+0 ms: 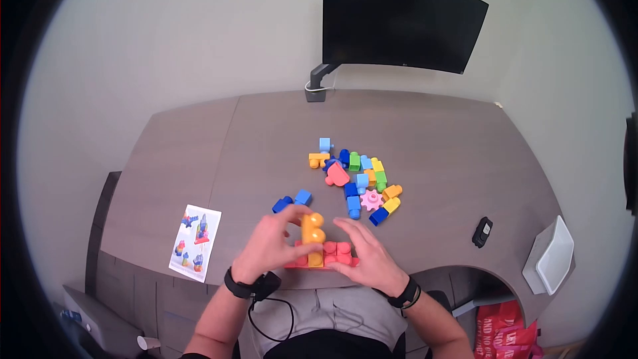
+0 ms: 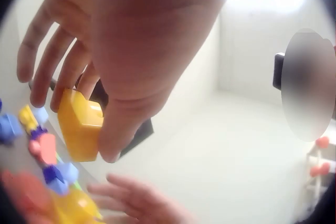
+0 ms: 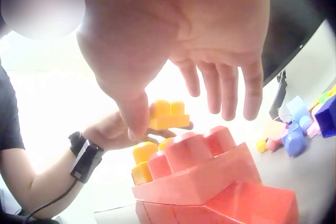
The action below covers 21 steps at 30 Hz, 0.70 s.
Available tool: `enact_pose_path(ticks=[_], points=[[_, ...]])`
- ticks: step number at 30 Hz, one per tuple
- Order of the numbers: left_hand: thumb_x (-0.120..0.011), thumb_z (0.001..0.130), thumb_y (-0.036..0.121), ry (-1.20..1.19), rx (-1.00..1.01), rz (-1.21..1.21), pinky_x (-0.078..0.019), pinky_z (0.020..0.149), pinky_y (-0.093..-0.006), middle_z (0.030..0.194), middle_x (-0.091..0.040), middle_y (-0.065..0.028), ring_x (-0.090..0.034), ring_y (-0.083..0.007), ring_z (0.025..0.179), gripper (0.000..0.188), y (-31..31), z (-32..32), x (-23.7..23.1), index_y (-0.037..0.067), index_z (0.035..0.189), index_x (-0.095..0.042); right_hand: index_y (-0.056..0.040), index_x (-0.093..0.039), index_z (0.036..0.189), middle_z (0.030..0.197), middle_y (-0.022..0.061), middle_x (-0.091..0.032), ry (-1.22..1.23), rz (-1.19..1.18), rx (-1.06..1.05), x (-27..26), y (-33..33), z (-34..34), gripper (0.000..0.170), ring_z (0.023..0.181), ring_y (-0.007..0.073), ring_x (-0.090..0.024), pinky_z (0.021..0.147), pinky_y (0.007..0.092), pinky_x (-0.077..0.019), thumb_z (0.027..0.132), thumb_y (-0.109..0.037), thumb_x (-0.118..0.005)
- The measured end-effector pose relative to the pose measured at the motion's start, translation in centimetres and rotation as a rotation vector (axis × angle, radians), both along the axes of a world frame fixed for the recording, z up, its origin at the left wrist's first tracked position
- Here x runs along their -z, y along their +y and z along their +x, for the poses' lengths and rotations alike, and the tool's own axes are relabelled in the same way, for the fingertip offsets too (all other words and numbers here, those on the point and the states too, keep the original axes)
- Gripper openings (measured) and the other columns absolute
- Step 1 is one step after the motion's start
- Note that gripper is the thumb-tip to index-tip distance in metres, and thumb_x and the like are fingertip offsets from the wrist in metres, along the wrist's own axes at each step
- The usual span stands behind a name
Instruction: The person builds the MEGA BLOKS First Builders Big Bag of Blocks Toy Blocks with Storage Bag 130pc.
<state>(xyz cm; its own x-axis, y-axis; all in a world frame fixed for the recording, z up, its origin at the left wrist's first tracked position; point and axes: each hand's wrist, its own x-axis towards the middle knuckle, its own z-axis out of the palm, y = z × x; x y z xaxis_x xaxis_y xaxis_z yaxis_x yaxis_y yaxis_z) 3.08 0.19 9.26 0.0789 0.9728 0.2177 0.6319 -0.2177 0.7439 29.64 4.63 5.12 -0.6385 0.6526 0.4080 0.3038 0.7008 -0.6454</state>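
My left hand (image 1: pixel 267 244) pinches an orange-yellow two-stud block (image 2: pixel 79 127) between thumb and fingers. In the right wrist view this held block (image 3: pixel 169 121) is raised above a red block build (image 3: pixel 197 174), its studs upward. The build, joined from several red blocks (image 1: pixel 337 252), sits near the desk's front edge; a second orange-yellow block (image 3: pixel 140 170) is fixed on its left part. My right hand (image 1: pixel 369 258) is beside the build's right end, fingers loosely extended and apart, with nothing between them. In the right wrist view its thumb and fingers hover over the red studs.
Two blue blocks (image 1: pixel 293 201) lie just beyond my left hand. Farther back is a loose cluster of coloured blocks with a pink gear (image 1: pixel 372 200). A picture sheet (image 1: pixel 195 243) lies at left; a black device (image 1: pixel 482 232) and white bin (image 1: pixel 549 256) are at right.
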Motion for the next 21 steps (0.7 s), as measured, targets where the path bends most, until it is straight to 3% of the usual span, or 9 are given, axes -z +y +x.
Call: enact_pose_path(ticks=[2,6,9,12,18,21], points=[[-0.103,0.083,0.035,-0.047,0.108,-0.037,-0.0647,0.088,-0.0393,0.129,-0.083,-0.0114,-0.082,-0.0266,0.117,0.072,-0.4,1.2,0.1,0.005,0.14,-0.072,-0.003,-0.054,0.161,0.158,0.0226,-0.061,0.076,0.005,0.004,-0.7,-0.4,-0.2,0.084,0.142,0.0432,-0.064,0.118,0.0505,-0.0543,0.091,-0.026,-0.095],[-0.104,0.082,0.042,-0.077,0.166,-0.175,-0.0646,0.1,-0.0441,0.142,-0.078,-0.0144,-0.078,-0.0332,0.127,0.088,-0.2,1.7,1.0,0.002,0.15,-0.065,-0.0024,-0.06,0.155,0.155,0.0203,-0.064,0.098,0.019,-0.014,-0.6,-0.3,-0.1,0.076,0.14,0.0416,-0.065,0.116,0.0492,-0.0558,0.09,-0.019,-0.094],[-0.102,0.081,0.044,-0.018,0.248,0.055,-0.0623,0.107,-0.0496,0.143,-0.076,-0.024,-0.076,-0.0448,0.127,0.098,-0.3,1.1,1.6,0.004,0.158,-0.057,-0.0031,-0.066,0.148,0.151,0.0198,-0.068,0.076,0.02,0.003,-0.4,-0.2,0.0,0.068,0.136,0.0413,-0.069,0.114,0.0481,-0.058,0.088,-0.017,-0.096],[-0.105,0.076,0.036,0.366,0.247,0.116,-0.0608,0.11,-0.0501,0.157,-0.067,-0.0236,-0.068,-0.043,0.141,0.104,-0.8,-0.3,2.2,0.002,0.16,-0.054,-0.0038,-0.069,0.14,0.146,0.0192,-0.07,0.018,-0.02,-0.03,0.0,0.0,0.1,0.061,0.133,0.0417,-0.07,0.112,0.0471,-0.059,0.086,-0.014,-0.096],[-0.097,0.077,0.019,0.37,0.297,-0.354,-0.0626,0.099,-0.0521,0.126,-0.079,-0.0229,-0.075,-0.0463,0.118,0.083,0.6,0.2,5.3,0.005,0.151,-0.061,-0.0035,-0.066,0.122,0.138,0.0174,-0.069,-0.072,0.013,-0.077,1.4,-0.2,-0.3,0.05,0.124,0.0422,-0.069,0.105,0.0484,-0.0586,0.083,-0.011,-0.095],[-0.092,0.075,0.013,0.322,0.311,-0.258,-0.0627,0.091,-0.0561,0.107,-0.08,-0.0229,-0.076,-0.0488,0.105,0.066,0.8,-0.1,6.0,0.004,0.134,-0.064,-0.0036,-0.064,0.118,0.136,0.0171,-0.069,-0.081,0.006,-0.07,1.1,-0.4,-0.4,0.049,0.122,0.0425,-0.069,0.103,0.0489,-0.0582,0.082,-0.01,-0.095]])
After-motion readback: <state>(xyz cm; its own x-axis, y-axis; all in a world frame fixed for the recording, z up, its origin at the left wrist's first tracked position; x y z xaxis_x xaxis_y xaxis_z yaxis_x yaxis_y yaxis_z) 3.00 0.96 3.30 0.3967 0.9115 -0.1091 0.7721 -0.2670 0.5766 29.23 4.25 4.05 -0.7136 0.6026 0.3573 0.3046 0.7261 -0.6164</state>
